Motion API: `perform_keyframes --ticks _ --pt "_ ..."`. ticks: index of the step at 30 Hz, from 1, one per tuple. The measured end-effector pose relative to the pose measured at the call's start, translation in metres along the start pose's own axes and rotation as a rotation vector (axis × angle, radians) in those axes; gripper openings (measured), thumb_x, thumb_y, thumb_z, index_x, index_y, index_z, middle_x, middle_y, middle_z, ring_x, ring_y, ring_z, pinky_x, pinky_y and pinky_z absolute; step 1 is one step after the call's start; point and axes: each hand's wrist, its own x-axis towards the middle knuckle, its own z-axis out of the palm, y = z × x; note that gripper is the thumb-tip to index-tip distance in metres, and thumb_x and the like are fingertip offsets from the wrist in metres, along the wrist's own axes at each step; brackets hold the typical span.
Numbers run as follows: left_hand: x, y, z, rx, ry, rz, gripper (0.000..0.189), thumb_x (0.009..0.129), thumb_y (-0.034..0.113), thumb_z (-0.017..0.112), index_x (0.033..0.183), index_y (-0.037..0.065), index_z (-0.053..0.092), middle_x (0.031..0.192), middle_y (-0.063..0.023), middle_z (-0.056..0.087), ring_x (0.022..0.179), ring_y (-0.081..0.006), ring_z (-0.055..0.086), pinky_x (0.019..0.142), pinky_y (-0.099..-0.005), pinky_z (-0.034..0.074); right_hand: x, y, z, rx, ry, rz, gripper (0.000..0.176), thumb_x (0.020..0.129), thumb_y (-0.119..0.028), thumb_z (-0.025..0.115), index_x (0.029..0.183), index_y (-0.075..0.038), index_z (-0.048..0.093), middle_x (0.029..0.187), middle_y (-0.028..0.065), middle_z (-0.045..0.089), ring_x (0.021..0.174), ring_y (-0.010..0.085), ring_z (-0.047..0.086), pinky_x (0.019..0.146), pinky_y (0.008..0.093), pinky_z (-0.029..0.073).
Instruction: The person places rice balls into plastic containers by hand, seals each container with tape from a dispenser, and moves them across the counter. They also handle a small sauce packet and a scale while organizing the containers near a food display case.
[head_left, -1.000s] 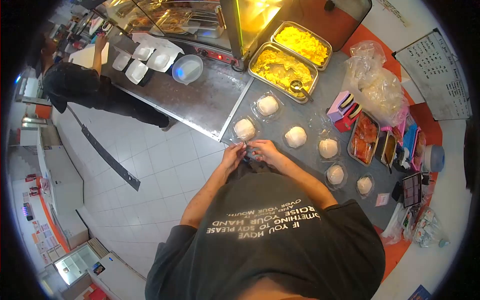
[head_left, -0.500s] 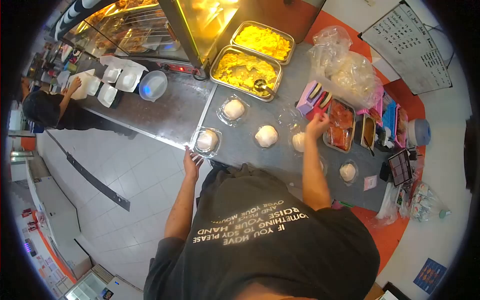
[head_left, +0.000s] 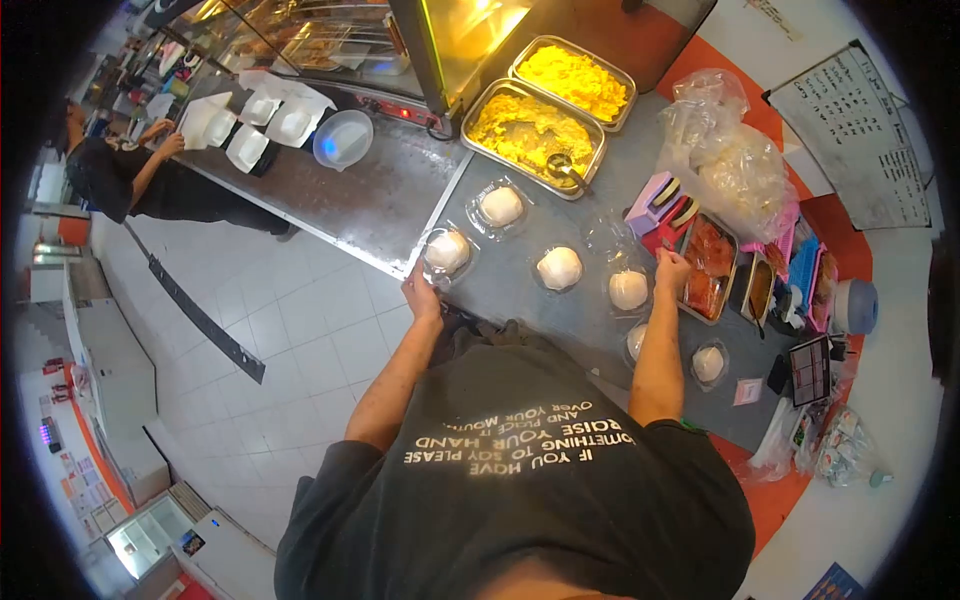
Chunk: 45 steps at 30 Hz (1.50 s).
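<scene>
At the counter's front edge, my left hand (head_left: 422,293) has its fingers drawn in against the near rim of a clear plastic pack holding a white dome-shaped food (head_left: 447,250). My right hand (head_left: 671,268) is closed in a pinch beside a pink-and-red tape dispenser (head_left: 668,212); whatever lies between the fingertips is too small to make out. Similar white domes in clear plastic sit around: one behind (head_left: 500,206), one in the middle (head_left: 559,268) and one left of my right forearm (head_left: 627,289). My forearm partly covers another dome.
Two steel trays of yellow food (head_left: 535,135) stand at the back, a ladle (head_left: 566,168) in the nearer one. Right of my hand are a tray of reddish packets (head_left: 708,265) and a sauce pan (head_left: 760,288). A co-worker (head_left: 110,178) stands far left by white boxes (head_left: 248,148).
The view has shifted, so the counter appears farther right. My left hand's spread fingers have closed in at the pack's rim. My right hand is now slightly lower beside the dispenser.
</scene>
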Motion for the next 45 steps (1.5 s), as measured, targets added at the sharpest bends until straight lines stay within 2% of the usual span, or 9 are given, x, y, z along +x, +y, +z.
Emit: perform_keyframes --ticks 2,6,8,11,16,26,32,37,45 --pt "-0.004 -0.017 -0.011 -0.052 -0.122 -0.099 0.059 0.08 0.05 0.061 0.111 0.002 0.046 0.123 -0.0145 0.05 0.086 -0.017 0.056 0.064 -0.0301 0.048 -0.013 -0.023 0.006 -1.443 0.243 -0.403 0.013 0.078 -0.01 0.063 0.084 0.001 0.067 0.074 0.0086 0.066 0.067 0.0225 0.063 0.063 0.0349 0.051" --pt "-0.015 -0.033 0.003 -0.143 -0.397 -0.325 0.041 0.086 0.036 0.06 0.112 0.005 0.052 0.114 -0.0076 0.057 0.092 -0.0174 0.058 0.081 -0.0342 0.046 -0.039 -0.058 0.037 -1.184 0.217 -0.116 0.017 0.078 -0.012 0.065 0.082 0.004 0.066 0.078 0.0157 0.066 0.072 0.0224 0.063 0.066 0.0343 0.049" --pt "-0.006 -0.044 -0.002 -0.168 -0.431 -0.345 0.034 0.088 0.03 0.059 0.111 0.006 0.054 0.11 -0.005 0.06 0.095 -0.0168 0.059 0.086 -0.0353 0.045 -0.059 -0.055 0.051 -0.61 0.064 -0.49 0.018 0.081 -0.015 0.064 0.083 0.003 0.065 0.075 0.0114 0.066 0.067 0.0214 0.063 0.062 0.0332 0.049" --pt "-0.002 -0.043 0.005 -0.236 -0.373 -0.37 0.017 0.089 0.018 0.059 0.101 0.006 0.058 0.102 -0.0018 0.062 0.098 -0.014 0.058 0.085 -0.0349 0.047 -0.132 -0.085 0.118 -0.335 -0.454 0.148 0.015 0.086 -0.015 0.061 0.089 -0.001 0.066 0.074 0.005 0.064 0.063 0.0125 0.061 0.059 0.0261 0.048" --pt "0.013 -0.052 0.0 -0.225 -0.366 -0.347 0.016 0.088 0.017 0.059 0.1 0.006 0.058 0.099 -0.003 0.063 0.095 -0.0142 0.059 0.082 -0.0348 0.048 -0.224 -0.051 0.205 -0.4 -1.175 0.369 0.024 0.087 -0.024 0.062 0.088 0.0 0.065 0.07 0.0044 0.063 0.058 0.0105 0.059 0.05 0.0242 0.046" --pt "0.02 -0.042 -0.019 -0.142 -0.435 -0.296 0.017 0.086 0.016 0.061 0.098 0.003 0.061 0.092 -0.0048 0.064 0.089 -0.0138 0.061 0.074 -0.0296 0.048 -0.264 -0.009 0.251 -0.781 -0.891 0.725 0.035 0.082 -0.035 0.067 0.079 0.0 0.063 0.061 0.0052 0.059 0.049 0.0122 0.058 0.04 0.0265 0.046" --pt "0.018 -0.017 -0.017 -0.054 -0.477 -0.273 0.021 0.087 0.016 0.061 0.103 0.003 0.061 0.094 -0.0045 0.064 0.088 -0.0124 0.06 0.073 -0.0271 0.05 -0.268 0.005 0.244 -0.644 -0.565 -0.212 0.026 0.078 -0.025 0.065 0.071 0.0 0.062 0.049 0.0035 0.054 0.048 0.0152 0.055 0.043 0.0318 0.043" --pt "0.023 -0.014 -0.021 0.026 -0.565 -0.272 0.02 0.087 0.016 0.061 0.102 0.003 0.062 0.093 -0.0031 0.064 0.087 -0.0111 0.059 0.074 -0.0267 0.05 -0.27 -0.012 0.242 -0.226 -1.021 0.878 0.022 0.08 -0.011 0.045 0.095 -0.005 0.061 0.067 0.0019 0.052 0.048 0.0115 0.046 0.041 0.025 0.034" --pt "0.049 0.007 -0.049 0.461 -0.816 -0.237 0.018 0.087 0.02 0.06 0.096 0.005 0.06 0.093 -0.0039 0.063 0.091 -0.0123 0.058 0.078 -0.0315 0.049 -0.239 -0.027 0.201 -0.245 -0.932 1.01 0.037 0.078 -0.009 0.046 0.114 -0.011 0.052 0.076 0.0022 0.054 0.045 0.0113 0.042 0.038 0.0249 0.031"
